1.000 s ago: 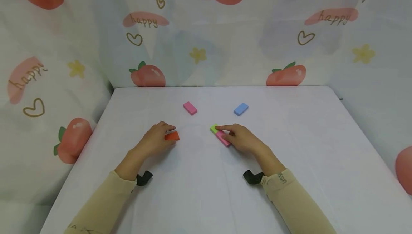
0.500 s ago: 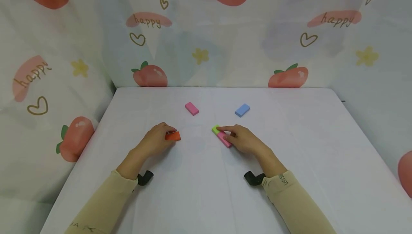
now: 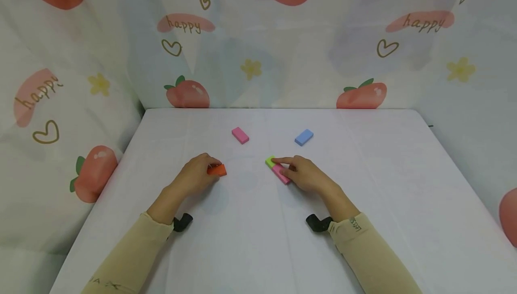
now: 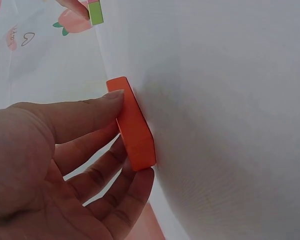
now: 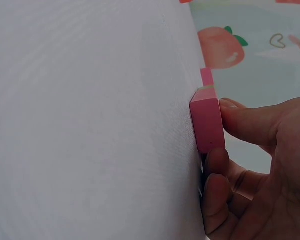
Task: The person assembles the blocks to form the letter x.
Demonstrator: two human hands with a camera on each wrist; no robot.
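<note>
My left hand (image 3: 194, 175) grips an orange block (image 3: 218, 169) by its sides at the left of the white table. In the left wrist view the thumb lies on the upper face of this orange block (image 4: 135, 131), with fingertips along the opposite edge. A pink block (image 3: 279, 175) and a lime green block (image 3: 269, 162) lie end to end in one line at centre right. Over them is my right hand (image 3: 306, 175), its index finger reaching onto the green one. The right wrist view has the thumb and curled fingers against the pink block (image 5: 208, 125).
Farther back on the white table (image 3: 242, 240) lie another pink block (image 3: 240, 135) and a blue block (image 3: 304, 137). A fruit-patterned cloth (image 3: 282, 60) rises behind the table and at its sides. Black wrist mounts (image 3: 183, 222) show below each cuff.
The whole head view shifts slightly. Between the frames my left fingers close in a little on the orange block; the right hand and the other blocks keep their places.
</note>
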